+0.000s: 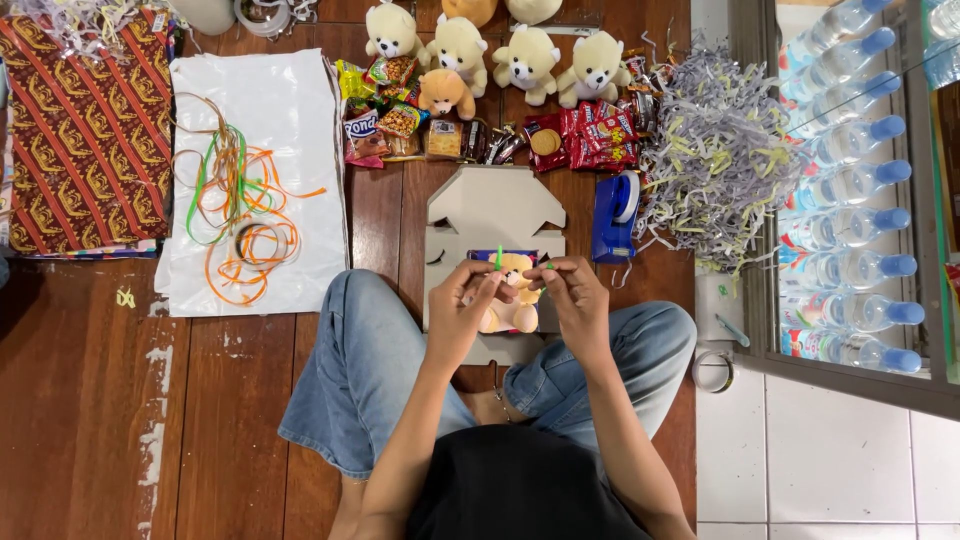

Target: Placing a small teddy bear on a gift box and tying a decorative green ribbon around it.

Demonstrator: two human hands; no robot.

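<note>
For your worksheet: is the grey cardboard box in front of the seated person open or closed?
Open: the cardboard box has its flaps spread flat, and a small teddy bear shows inside.

wooden floor (90, 400) | laid on it: white plastic sheet (270, 110), patterned cloth (85, 130), open cardboard box (490, 210), snack packets (400, 120), teddy bears (525, 60), shredded paper (715, 150), blue tape dispenser (612, 220)

The hands (520, 300) cover most of the small teddy bear (515, 312) in the box. The green ribbon (499, 257) is too thin to see well. The top edge cuts off two teddy bears (500, 8).
</note>
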